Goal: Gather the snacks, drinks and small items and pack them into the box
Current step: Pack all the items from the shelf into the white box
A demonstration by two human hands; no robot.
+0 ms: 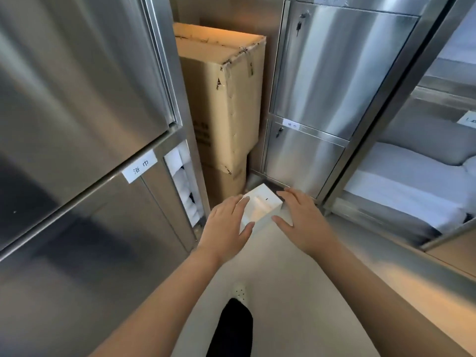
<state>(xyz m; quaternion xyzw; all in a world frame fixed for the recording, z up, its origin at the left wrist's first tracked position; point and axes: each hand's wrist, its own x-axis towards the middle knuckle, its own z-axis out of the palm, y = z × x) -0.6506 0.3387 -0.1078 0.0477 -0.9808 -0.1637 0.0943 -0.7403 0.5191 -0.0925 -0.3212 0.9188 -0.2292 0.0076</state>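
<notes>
Two hands reach down toward a small white box (262, 206) that sits on the pale floor (288, 274), in the corner between steel cabinets. It is open on top with a raised white insert inside. On its left side is the left hand (225, 225), fingers straight and spread, thumb overlapping the near left corner; grip wide, holding nothing. On its right side is the right hand (302, 222), fingers spread, thumb pointing in toward the near right corner; grip wide too, holding nothing. Cannot tell whether either hand touches the white box or hangs just above it. Behind it a tall carton (226, 99) stands upright, top taped, on a second carton (225, 181). At left is a big steel cabinet (77, 99) with a paper label (140, 166); folded white towels (184, 181) show through a narrow gap at its edge. Right of the cartons is a steel locker (329, 73) with two doors, keys (299, 25) in the upper lock and a small label (292, 124) between the doors. At far right an open shelf (381, 106) holds stacked white linen (412, 181). At bottom centre are a dark trouser leg (231, 328) and a white shoe (240, 292) on the floor
</notes>
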